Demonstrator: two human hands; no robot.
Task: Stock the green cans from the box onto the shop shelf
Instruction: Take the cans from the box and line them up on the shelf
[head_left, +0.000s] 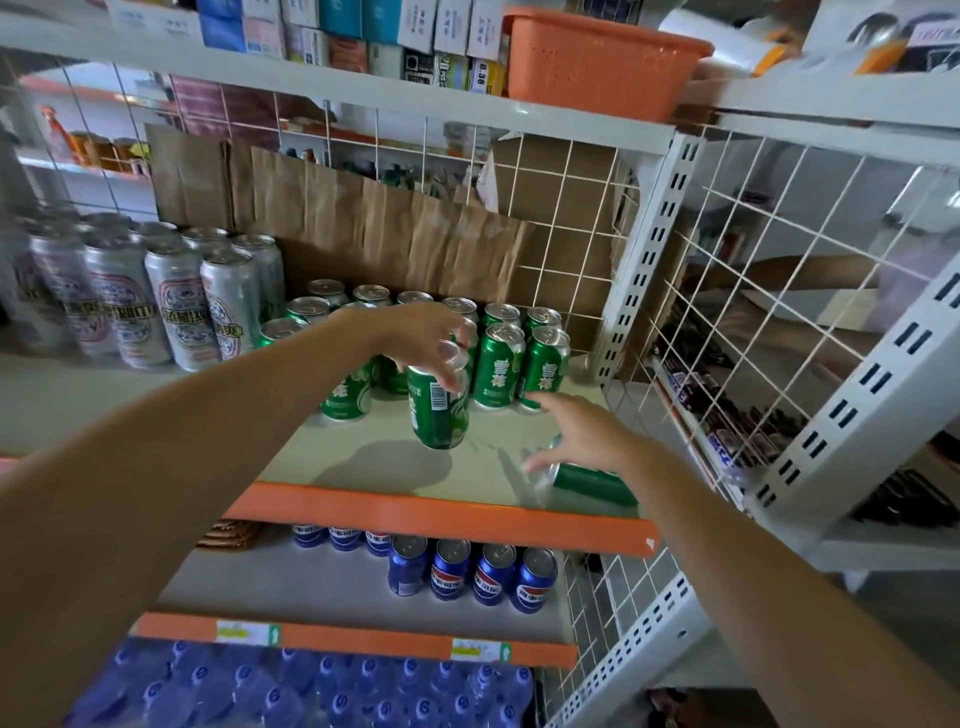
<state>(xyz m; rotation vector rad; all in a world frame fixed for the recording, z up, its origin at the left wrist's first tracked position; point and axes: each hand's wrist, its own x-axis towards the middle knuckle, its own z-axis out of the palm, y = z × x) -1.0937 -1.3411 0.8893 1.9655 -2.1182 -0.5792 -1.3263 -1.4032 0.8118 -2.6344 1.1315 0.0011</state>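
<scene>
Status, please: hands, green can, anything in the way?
Left hand grips tilted green can by its top, over shelf. Right hand spread over sideways can, contact unclear. Sideways can lies at shelf front.

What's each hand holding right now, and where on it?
The left hand grips a green can by its top end. The right hand is over a toppled can; whether it grips cannot be told.

the left hand (431, 338) curls over the top of the tilted green can (439, 410), hiding its lid. the right hand (576, 436) covers most of a lying can (592, 480) near the shelf (441, 512) front; whether it grips, i can't tell. the left forearm (260, 415) hides some standing green cans (498, 358). far left, the silver cans (130, 306) are blurred, their print unreadable. the bottled water (311, 691) is cut off at the near edge.
</scene>
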